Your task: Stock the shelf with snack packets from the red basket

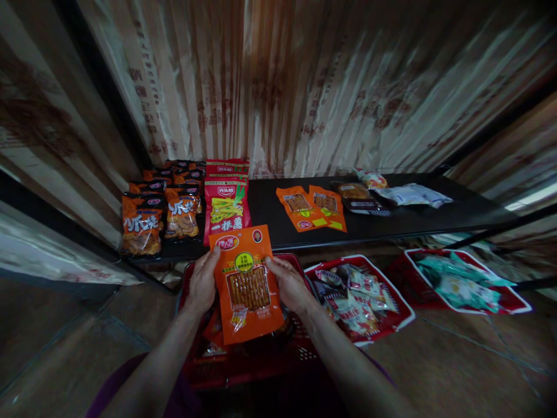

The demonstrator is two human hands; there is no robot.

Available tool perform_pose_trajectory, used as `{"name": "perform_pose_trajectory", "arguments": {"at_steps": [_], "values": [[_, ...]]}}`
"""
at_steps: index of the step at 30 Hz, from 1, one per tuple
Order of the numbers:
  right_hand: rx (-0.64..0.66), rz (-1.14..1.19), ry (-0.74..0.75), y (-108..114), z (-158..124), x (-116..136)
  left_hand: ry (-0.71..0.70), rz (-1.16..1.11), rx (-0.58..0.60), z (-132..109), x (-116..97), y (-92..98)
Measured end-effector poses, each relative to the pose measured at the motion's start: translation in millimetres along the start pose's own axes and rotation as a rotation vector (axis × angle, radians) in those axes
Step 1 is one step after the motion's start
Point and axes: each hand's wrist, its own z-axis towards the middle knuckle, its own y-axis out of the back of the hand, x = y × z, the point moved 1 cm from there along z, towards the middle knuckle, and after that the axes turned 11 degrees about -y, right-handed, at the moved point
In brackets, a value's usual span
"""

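An orange snack packet with a clear window showing brown strips is held upright between my two hands. My left hand grips its left edge, thumb on the front. On its right edge, my right hand is closed the same way. Below the packet sits a red basket with more packets in it, mostly hidden. Just behind stand red snack bags on a black shelf. Two similar orange packets lie flat on that shelf, right of the red bags.
Rows of black-and-orange snack bags stand at the shelf's left end. Brown bread-like packs and a white packet lie toward the right. A red basket of white packets and another of green packets rest on the floor.
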Motion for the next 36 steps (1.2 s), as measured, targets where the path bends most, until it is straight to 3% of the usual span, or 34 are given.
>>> {"name": "perform_pose_trajectory", "arguments": {"at_steps": [5, 11, 14, 24, 36], "values": [[-0.037, 0.068, 0.016, 3, 2, 4, -0.042, 0.035, -0.039, 3, 23, 10.1], [-0.057, 0.148, 0.046, 4, 5, 11, 0.065, -0.178, 0.219, -4, 19, -0.8], [-0.047, 0.127, 0.041, 3, 5, 12, 0.078, -0.209, 0.272, -6, 12, -5.6], [-0.015, 0.076, 0.057, 8, 3, 11, 0.070, -0.238, 0.155, -5, 14, -6.9], [0.040, 0.020, 0.052, -1, 4, 6, 0.076, -0.265, 0.055, -2, 7, -1.8]]}}
